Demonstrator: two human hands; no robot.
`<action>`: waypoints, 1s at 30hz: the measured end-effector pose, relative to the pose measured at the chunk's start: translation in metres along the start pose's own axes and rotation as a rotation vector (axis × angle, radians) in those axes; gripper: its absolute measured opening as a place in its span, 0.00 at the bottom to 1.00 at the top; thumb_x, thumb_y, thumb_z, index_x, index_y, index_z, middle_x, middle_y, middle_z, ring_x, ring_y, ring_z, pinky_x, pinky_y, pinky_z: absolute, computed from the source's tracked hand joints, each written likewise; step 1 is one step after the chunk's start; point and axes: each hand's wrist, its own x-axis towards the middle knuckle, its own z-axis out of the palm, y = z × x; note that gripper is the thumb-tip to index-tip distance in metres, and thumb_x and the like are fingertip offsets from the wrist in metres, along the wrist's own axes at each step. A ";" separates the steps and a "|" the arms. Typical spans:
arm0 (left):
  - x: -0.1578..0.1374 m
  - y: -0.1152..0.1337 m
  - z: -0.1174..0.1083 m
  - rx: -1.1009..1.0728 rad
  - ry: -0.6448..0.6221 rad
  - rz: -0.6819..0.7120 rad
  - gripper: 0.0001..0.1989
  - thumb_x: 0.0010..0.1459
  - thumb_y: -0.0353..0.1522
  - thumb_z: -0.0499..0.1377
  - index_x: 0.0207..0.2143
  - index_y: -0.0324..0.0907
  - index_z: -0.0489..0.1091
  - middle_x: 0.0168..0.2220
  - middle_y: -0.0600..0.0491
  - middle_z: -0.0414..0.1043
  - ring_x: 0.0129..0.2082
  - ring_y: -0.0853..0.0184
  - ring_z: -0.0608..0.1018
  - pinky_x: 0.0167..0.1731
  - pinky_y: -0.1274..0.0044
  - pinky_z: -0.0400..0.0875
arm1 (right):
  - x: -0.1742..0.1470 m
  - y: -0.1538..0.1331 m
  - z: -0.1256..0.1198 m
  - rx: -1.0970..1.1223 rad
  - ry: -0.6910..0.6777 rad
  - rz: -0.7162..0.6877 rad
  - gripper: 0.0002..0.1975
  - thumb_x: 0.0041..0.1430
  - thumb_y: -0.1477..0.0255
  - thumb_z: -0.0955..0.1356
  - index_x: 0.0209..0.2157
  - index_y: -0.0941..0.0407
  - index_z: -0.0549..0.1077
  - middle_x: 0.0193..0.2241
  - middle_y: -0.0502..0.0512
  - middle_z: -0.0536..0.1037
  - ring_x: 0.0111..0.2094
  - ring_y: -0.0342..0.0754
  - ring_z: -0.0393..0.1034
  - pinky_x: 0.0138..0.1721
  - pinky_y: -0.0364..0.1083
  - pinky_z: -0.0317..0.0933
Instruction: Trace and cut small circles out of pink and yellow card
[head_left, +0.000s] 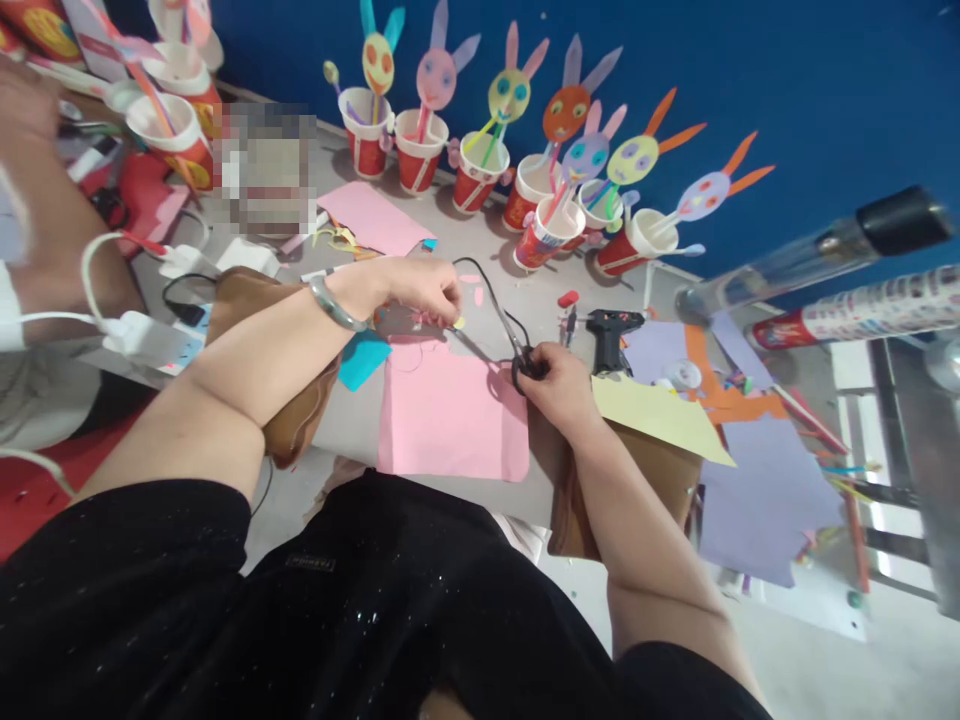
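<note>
My right hand [559,385] grips the black handles of a pair of scissors [481,351], whose blades point left toward my other hand. My left hand [426,288] is closed with thumb and fingers pinched together close to the blade tips; what is in the pinch is too small to make out. A small yellow scrap [459,323] shows by those fingertips. Below both hands lies a pink paper sheet [454,420] on the table. A teal paper piece [364,360] lies beside it on the left.
Paper cups with rabbit faces [480,170] line the blue wall. A black glue gun [613,335] lies right of the scissors, near yellow paper [660,415] and purple paper [772,490]. Chargers [146,340] and another person's arm [60,220] are at left. A clear tube [795,260] stands right.
</note>
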 end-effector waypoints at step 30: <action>-0.028 0.038 0.020 0.623 -0.358 -0.169 0.11 0.52 0.33 0.62 0.18 0.41 0.76 0.18 0.52 0.71 0.20 0.67 0.69 0.27 0.73 0.61 | 0.010 0.025 -0.042 -0.484 0.223 -0.010 0.12 0.49 0.75 0.71 0.29 0.52 0.63 0.40 0.65 0.77 0.44 0.61 0.69 0.50 0.59 0.55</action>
